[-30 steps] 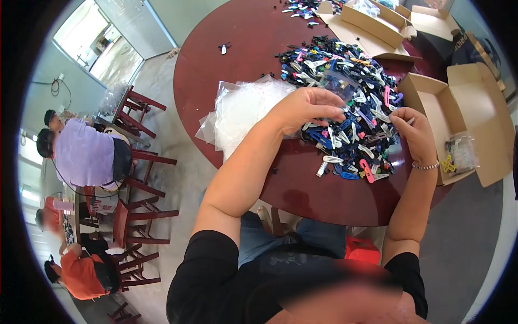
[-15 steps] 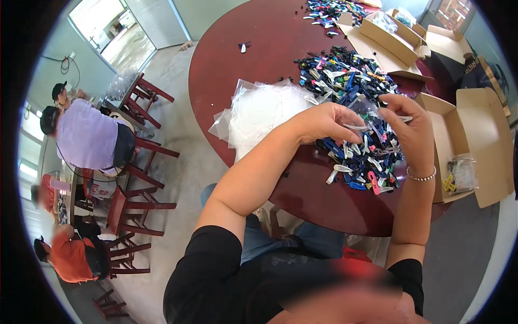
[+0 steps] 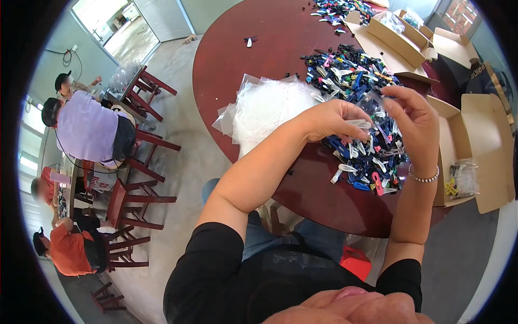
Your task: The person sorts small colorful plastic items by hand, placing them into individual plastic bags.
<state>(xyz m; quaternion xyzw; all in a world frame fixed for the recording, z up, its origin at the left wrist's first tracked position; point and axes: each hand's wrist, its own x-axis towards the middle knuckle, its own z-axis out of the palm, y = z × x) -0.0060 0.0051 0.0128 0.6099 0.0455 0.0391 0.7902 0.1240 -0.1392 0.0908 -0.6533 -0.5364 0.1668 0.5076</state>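
Pinching a white clip (image 3: 360, 124), left hand (image 3: 340, 121) over the clip pile (image 3: 372, 156), inside the table (image 3: 232, 59) edge; right hand (image 3: 415, 116) curls by a bag (image 3: 370, 101), grip hard to tell; open tabletop far left.

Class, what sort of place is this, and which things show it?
Probably a small packing workroom: a heap of multicoloured hair clips, a loose pile of clear plastic bags and open brown cardboard boxes.

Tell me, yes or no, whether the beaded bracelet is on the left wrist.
No, the beaded bracelet circles the wrist of the right hand, while the left hand has a bare wrist.
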